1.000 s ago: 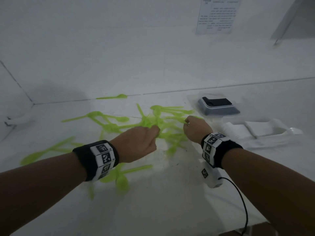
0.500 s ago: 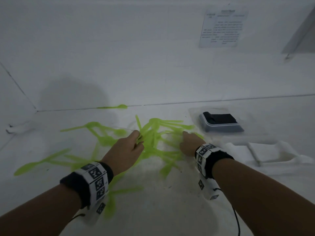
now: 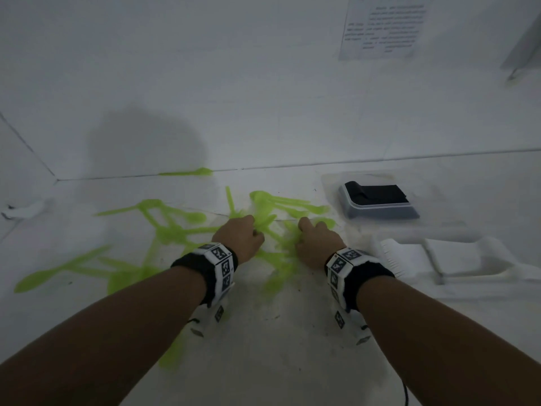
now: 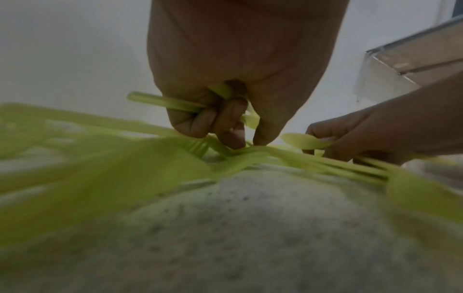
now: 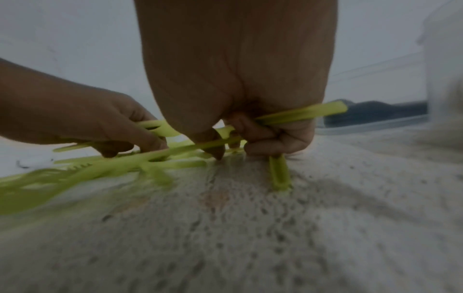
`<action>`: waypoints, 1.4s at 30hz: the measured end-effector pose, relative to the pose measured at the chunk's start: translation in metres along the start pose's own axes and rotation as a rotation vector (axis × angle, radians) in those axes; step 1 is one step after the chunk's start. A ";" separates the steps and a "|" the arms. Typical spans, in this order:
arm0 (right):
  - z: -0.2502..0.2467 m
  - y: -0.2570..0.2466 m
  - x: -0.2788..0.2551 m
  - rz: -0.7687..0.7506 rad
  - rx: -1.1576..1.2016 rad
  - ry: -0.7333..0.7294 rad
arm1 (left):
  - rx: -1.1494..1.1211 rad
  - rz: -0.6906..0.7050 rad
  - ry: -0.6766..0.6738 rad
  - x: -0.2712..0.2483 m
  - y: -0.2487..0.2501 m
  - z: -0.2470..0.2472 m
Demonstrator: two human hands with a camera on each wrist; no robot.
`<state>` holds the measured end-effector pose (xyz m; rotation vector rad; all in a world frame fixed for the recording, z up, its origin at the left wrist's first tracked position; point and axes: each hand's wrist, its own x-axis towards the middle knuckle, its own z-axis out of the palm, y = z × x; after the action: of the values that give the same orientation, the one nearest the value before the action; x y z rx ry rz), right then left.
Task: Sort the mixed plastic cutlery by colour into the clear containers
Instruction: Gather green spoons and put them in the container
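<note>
Several lime green plastic spoons, forks and knives point(image 3: 175, 227) lie scattered over the white table point(image 3: 292, 347). My left hand point(image 3: 251, 230) is down in the middle of the pile, its curled fingers point(image 4: 213, 123) gripping green cutlery handles point(image 4: 160, 102). Just to its right, my right hand point(image 3: 304, 232) also reaches into the pile and grips green handles point(image 5: 300, 113), with one piece point(image 5: 279, 174) poking down onto the table. A clear container point(image 3: 377, 197) holding dark cutlery stands to the right. Nearer, another clear container point(image 3: 439, 259) holds white cutlery.
One green piece point(image 3: 190, 172) lies alone at the back by the wall. A small white object point(image 3: 20, 210) sits at the far left edge. A printed sheet point(image 3: 383, 24) hangs on the wall at the upper right.
Both hands moved forward and down into the green pile. The left hand, a closed fist a second ago, opened briefly and now grips cutlery again.
</note>
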<state>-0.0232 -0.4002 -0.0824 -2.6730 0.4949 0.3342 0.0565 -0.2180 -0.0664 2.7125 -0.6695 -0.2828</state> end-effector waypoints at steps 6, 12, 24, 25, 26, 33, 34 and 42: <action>0.002 -0.003 -0.002 0.028 0.023 0.042 | -0.173 -0.015 -0.063 -0.012 0.010 -0.013; -0.014 -0.002 0.005 0.095 0.185 0.027 | -0.258 -0.041 -0.051 -0.030 -0.001 -0.032; -0.020 -0.047 0.010 -0.060 0.321 0.111 | -0.632 -0.180 0.003 -0.065 -0.029 -0.038; -0.021 -0.050 0.013 -0.080 0.296 0.134 | -0.644 -0.192 0.016 -0.067 -0.028 -0.039; -0.021 -0.052 0.016 -0.100 0.255 0.148 | -0.647 -0.209 0.031 -0.069 -0.026 -0.039; -0.032 -0.045 0.060 -0.102 0.009 0.159 | -0.599 -0.260 0.138 -0.080 -0.039 -0.042; -0.034 -0.042 0.067 -0.087 -0.023 0.161 | -0.569 -0.245 0.132 -0.082 -0.042 -0.042; -0.030 -0.037 0.097 -0.183 -0.250 0.148 | -0.412 -0.223 0.160 -0.100 -0.059 -0.028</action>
<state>0.0842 -0.4094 -0.0717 -2.9736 0.2610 0.1533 0.0016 -0.1128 -0.0509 2.3776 -0.2303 -0.2242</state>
